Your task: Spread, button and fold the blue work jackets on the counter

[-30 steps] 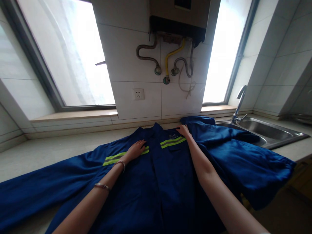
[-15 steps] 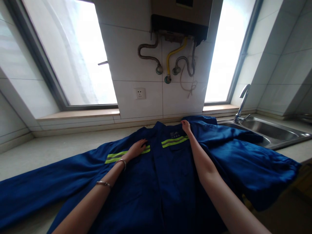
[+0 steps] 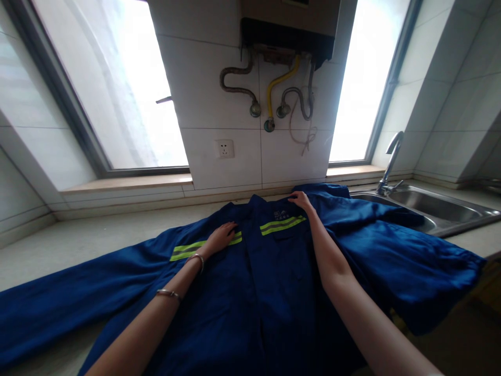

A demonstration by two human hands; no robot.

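A dark blue work jacket [image 3: 285, 282] lies spread front up, with yellow-green and grey reflective stripes across the chest and small pale lettering above one stripe. My left hand [image 3: 222, 236] rests flat on the chest at the left stripe, fingers stretched toward the front opening. Near the collar on the right, my right hand [image 3: 300, 200] touches the jacket by the shoulder seam, its fingers loosely extended over the cloth. One sleeve [image 3: 78, 282] runs out to the left. The other sleeve [image 3: 407, 261] lies bunched to the right, partly over the sink edge and hanging past the counter front.
The pale counter [image 3: 117, 227] runs along a tiled wall. At the right is a steel sink [image 3: 442, 203] with a curved faucet [image 3: 389, 162]. A water heater [image 3: 289, 28] with hoses and a yellow pipe [image 3: 279, 81] hangs above, near a wall socket [image 3: 224, 149].
My right hand has shifted slightly, its fingers now reaching further left and loosened from a pinch. The right chest of the jacket moved a little. My left hand stays in place.
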